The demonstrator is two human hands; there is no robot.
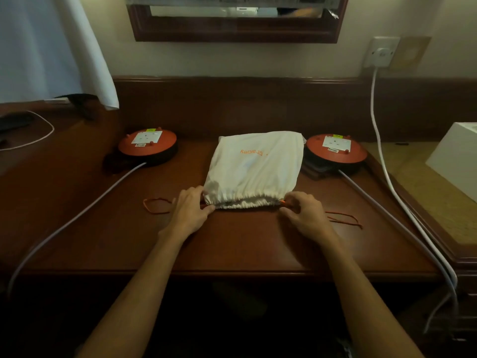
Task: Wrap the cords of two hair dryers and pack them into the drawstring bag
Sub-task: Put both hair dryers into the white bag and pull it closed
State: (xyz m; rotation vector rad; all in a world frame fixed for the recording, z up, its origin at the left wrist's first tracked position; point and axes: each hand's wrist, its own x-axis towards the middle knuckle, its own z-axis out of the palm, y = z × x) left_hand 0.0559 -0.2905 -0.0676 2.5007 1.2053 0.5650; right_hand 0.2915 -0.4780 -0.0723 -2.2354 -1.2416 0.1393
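A white drawstring bag (254, 169) with orange lettering lies bulging in the middle of the dark wooden desk (232, 249), its gathered mouth facing me. My left hand (189, 211) pinches the orange drawstring at the mouth's left corner. At the right corner my right hand (303, 211) pinches the other orange drawstring. Loose loops of orange cord (156, 205) trail left of my left hand, and more orange cord (344, 218) trails right of my right hand. No hair dryer is visible; the bag's contents are hidden.
Two round orange cable reels with sockets stand either side of the bag, left reel (147, 147) and right reel (335, 151), each with a grey cable running toward me. A white cable (379, 130) drops from a wall plug (382, 51). A white box (456, 156) sits far right.
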